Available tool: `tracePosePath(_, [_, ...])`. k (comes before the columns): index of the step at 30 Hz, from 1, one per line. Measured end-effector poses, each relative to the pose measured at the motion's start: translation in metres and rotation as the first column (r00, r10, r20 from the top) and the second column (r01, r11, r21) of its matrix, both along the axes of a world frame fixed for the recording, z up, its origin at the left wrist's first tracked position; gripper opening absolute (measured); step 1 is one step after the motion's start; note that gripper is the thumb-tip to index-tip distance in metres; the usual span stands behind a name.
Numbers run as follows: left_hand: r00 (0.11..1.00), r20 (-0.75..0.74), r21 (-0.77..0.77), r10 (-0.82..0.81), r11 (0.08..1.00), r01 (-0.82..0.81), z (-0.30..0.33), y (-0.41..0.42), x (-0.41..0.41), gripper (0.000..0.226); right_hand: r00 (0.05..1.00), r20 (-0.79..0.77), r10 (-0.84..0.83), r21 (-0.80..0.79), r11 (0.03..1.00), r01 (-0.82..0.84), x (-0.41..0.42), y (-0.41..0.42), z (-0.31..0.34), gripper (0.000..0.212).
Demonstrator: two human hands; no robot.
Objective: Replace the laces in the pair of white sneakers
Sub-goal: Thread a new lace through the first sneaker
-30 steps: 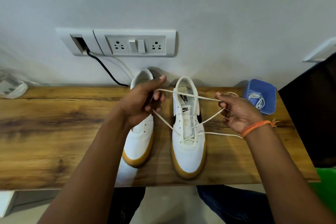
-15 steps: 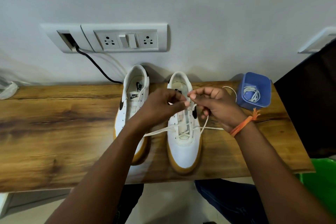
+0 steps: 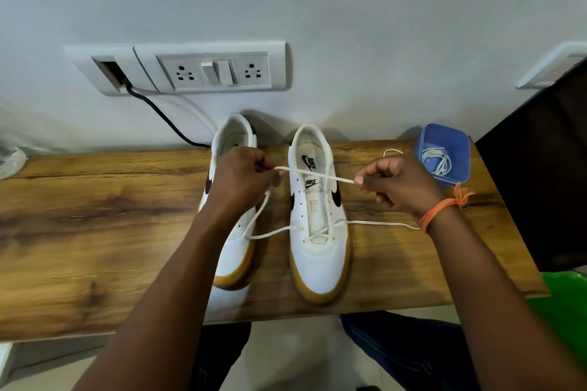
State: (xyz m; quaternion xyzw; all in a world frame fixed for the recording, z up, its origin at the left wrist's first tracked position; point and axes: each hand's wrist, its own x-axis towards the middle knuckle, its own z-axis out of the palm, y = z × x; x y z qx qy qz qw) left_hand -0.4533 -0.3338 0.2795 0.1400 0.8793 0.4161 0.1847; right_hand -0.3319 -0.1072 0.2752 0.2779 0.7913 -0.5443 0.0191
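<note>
Two white sneakers with gum soles stand side by side on a wooden table (image 3: 95,232), toes toward me. The right sneaker (image 3: 317,251) has a cream lace (image 3: 317,175) threaded through its lowest eyelets. Both lace ends run out sideways, and a stretch of the lace is held taut above the shoe's tongue. My left hand (image 3: 243,181) pinches one end of that stretch over the left sneaker (image 3: 235,251), hiding its middle. My right hand (image 3: 397,184), with an orange thread at the wrist, pinches the other end to the right of the shoe.
A blue plastic box (image 3: 444,149) holding white laces sits at the table's back right. A wall socket panel (image 3: 219,70) with a black cable (image 3: 165,120) is behind the shoes. A dark panel (image 3: 540,184) stands to the right, and something green (image 3: 565,320) lies below it.
My hands, which met over the right sneaker half a second ago, have moved apart, pulling the lace taut across the shoe again.
</note>
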Motion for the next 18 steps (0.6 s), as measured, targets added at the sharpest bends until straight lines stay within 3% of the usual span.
tracePosePath(3, [0.999,0.03,-0.068,-0.043,0.997,0.045,0.0,-0.003,-0.001,0.009,0.999,0.033,-0.024,0.028,0.999,0.023,0.0,0.002,-0.008,0.008])
tracePosePath(7, [0.912,0.197,-0.243,-0.361,0.883,0.402,0.002,-0.003,0.003,0.025,0.999,-0.02,0.031,-0.082,0.996,-0.032,-0.003,-0.005,-0.006,0.001])
tracePosePath(9, [0.905,0.243,-0.212,-0.35,0.891,0.401,0.002,0.001,0.009,0.037,0.992,-0.037,0.121,-0.127,0.984,-0.124,-0.004,-0.011,-0.004,0.002])
tracePosePath(11, [0.935,0.149,-0.203,-0.321,0.916,0.347,0.002,0.006,0.012,0.046,0.983,-0.055,0.173,-0.114,0.977,-0.179,-0.005,-0.017,-0.004,0.006])
tracePosePath(13, [0.943,0.068,-0.124,-0.325,0.936,0.331,0.002,0.011,0.016,0.048,0.978,-0.074,0.197,-0.105,0.973,-0.204,-0.007,-0.024,-0.003,0.009])
tracePosePath(16, [0.926,0.161,0.156,-0.341,0.935,0.317,0.005,0.018,0.023,0.033,0.968,-0.097,0.231,-0.128,0.962,-0.242,-0.007,-0.033,0.001,0.016])
tracePosePath(18, [0.921,0.176,0.248,-0.347,0.921,0.3,0.005,0.021,0.027,0.023,0.97,-0.122,0.212,-0.145,0.963,-0.229,-0.008,-0.035,0.004,0.018])
